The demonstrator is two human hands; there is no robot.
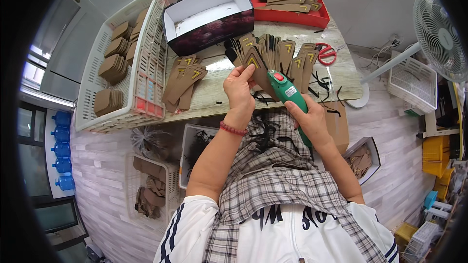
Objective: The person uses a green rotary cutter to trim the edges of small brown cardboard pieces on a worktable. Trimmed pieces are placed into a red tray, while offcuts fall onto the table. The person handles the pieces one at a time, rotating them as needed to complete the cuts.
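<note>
Between the fingers of my left hand (239, 90) is a flat brown strap piece (262, 74) with a yellow V-shaped mark near its end. My right hand (310, 122) is wrapped round a green handheld power tool (289, 91) with a red button, which looks like an electric cutter. Its front end is close to the strap piece; whether they touch I cannot tell. Just beyond, a fanned pile of similar brown pieces (286, 51) with black strips lies on the table. Black trimmings (269, 127) are scattered over my checked apron (278, 185).
White crate (105, 109) with stacked brown pieces stands left; a smaller pile (184, 85) lies beside it. Behind are a dark floral box (209, 39) and a red tray (287, 15). Red-handled scissors (327, 54) and black scraps (319, 84) lie right. A fan (441, 39) stands far right.
</note>
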